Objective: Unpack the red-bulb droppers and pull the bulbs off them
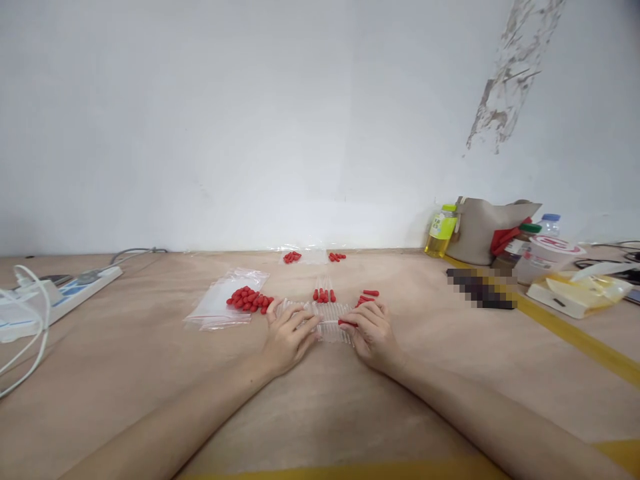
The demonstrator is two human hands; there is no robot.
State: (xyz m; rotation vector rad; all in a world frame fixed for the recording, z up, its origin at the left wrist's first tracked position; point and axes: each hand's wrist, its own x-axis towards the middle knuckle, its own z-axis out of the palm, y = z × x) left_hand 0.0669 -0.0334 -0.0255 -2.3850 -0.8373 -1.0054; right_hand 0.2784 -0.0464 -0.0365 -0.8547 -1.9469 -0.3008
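A row of clear plastic tubes (327, 315) lies side by side on the wooden table (125, 373), straight ahead of me. My left hand (287, 337) rests on the row's left end with curled fingers pinching a tube. My right hand (370, 333) is closed at the row's right end and pinches a small red cap (347, 323) against a tube. A pile of red caps (249, 299) lies left of the row, beside clear plastic bags (220, 307). A few loose red caps (369, 295) lie just beyond my right hand. Several capped tubes (324, 294) lie behind the row.
More red caps (292, 257) lie on clear film near the wall. A white power strip (65, 293) with cables sits at the left. At the right stand a yellow bottle (441, 231), a beige bag (483, 230), a cup (545, 257) and a white tray (575, 290). Yellow tape (575, 333) crosses the table.
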